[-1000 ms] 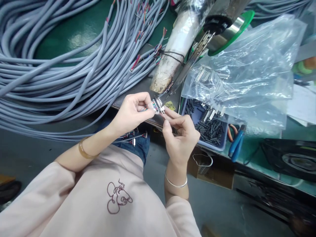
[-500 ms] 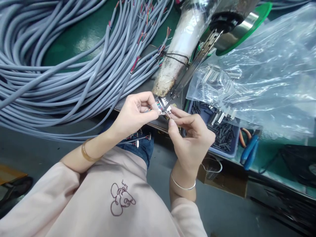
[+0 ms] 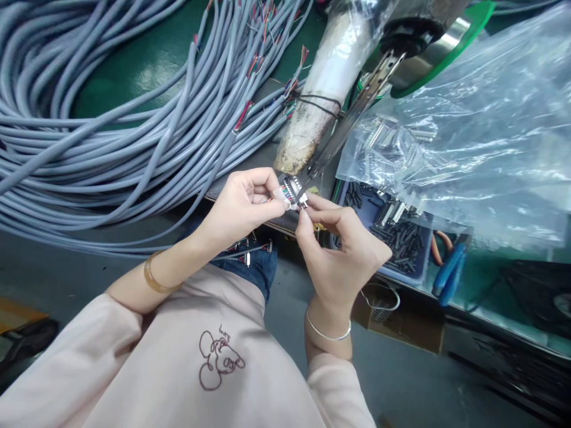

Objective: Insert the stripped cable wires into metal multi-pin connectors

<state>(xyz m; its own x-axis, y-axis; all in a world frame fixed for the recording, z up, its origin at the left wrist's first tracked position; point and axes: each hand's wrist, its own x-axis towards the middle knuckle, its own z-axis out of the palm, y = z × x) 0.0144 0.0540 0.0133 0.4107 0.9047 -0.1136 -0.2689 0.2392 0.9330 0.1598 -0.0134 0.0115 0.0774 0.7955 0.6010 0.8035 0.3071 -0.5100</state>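
My left hand [image 3: 250, 193] is closed in a pinch on the thin coloured wires [image 3: 286, 192] of a cable end, beside a metal multi-pin connector [image 3: 294, 187]. My right hand [image 3: 341, 244] has its thumb and forefinger pinched at the connector's lower right end; the fingertips partly hide what lies between them. Over the connector slants the metal shaft of a soldering iron [image 3: 352, 122], its tip very near the pins. Just behind it, a white wrapped tube [image 3: 314, 101] with a stained mouth opens above the work.
A large bundle of grey cables [image 3: 134, 142] with stripped ends fills the left. At right, a blue tray [image 3: 422, 270] holds black sleeves and connectors, partly under a clear plastic bag [image 3: 486, 142]. Blue-handled pliers [image 3: 450, 270] lie beside it. A green-rimmed solder spool [image 3: 446, 59] stands behind.
My right thumb and forefinger have moved slightly left and up, closer to the connector. The thin strand seen at those fingertips before no longer shows. My left hand has hardly moved.
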